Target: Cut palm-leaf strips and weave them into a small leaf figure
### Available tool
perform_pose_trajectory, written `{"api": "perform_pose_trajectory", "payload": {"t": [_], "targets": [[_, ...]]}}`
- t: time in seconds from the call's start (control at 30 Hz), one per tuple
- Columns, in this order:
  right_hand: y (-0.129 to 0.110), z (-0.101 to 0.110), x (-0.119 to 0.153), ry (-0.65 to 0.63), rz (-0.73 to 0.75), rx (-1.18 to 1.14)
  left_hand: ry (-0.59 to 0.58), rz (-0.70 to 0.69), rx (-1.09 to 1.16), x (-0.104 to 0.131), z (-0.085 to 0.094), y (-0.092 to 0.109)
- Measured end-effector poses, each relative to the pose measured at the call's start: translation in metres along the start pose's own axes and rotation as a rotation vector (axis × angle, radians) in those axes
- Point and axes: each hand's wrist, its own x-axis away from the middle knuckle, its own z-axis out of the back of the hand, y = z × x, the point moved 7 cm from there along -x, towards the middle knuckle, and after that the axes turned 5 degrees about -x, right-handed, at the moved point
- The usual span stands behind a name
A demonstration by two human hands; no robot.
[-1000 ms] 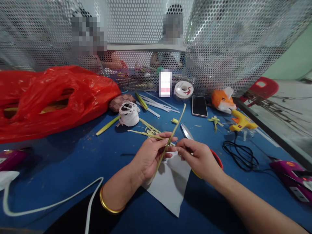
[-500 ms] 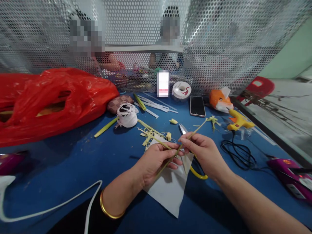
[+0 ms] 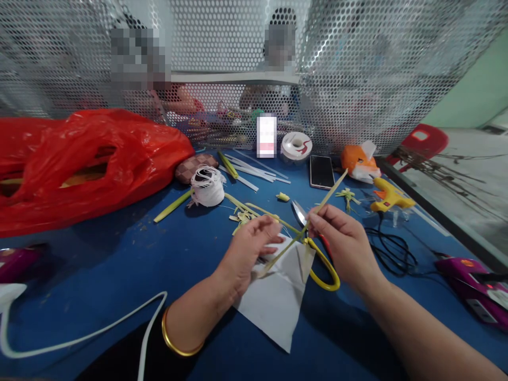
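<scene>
Thin yellow-green leaf strips cross each other over a white sheet of paper. My right hand pinches them between thumb and fingertips, near where they cross. My left hand is beside them, its fingers loosely bent and apart, with nothing seen in its grasp. One strip's lower end runs down close to the left palm. Scissors with yellow-lined handles lie partly under the right hand, blades pointing away. Leaf scraps lie beyond the left hand, and a small tied leaf piece lies beyond the right.
A red plastic bag fills the left side. Further back are white string, a ribbon roll, a phone and tissues. A yellow glue gun with black cord stands right. Behind perforated mesh sit other people.
My left hand has let go of the strips and drawn back slightly left. My right hand has moved a little right with them, and one strip now points further up and away.
</scene>
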Motion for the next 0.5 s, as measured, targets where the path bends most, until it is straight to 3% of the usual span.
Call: {"api": "perform_pose_trajectory", "payload": {"t": [0.1,0.17,0.2,0.3,0.37,0.5], "targets": [[-0.007,0.006,0.0,0.049,0.075,0.096,0.366,-0.229,-0.015,0.002,0.031,0.017],[-0.011,0.006,0.0,0.047,0.111,0.164,0.482,-0.362,-0.11,0.008,0.038,0.029],[-0.011,0.004,0.001,0.028,0.123,0.185,0.456,-0.421,-0.213,0.01,0.035,0.034],[-0.012,-0.004,0.003,-0.068,0.138,0.169,0.132,-0.536,-0.605,0.011,0.004,0.039],[-0.013,-0.01,0.005,-0.147,0.142,0.117,-0.015,-0.633,-0.776,0.015,-0.011,0.038],[-0.014,-0.019,0.008,-0.237,0.141,0.045,-0.091,-0.778,-0.928,0.02,-0.019,0.038]]}}
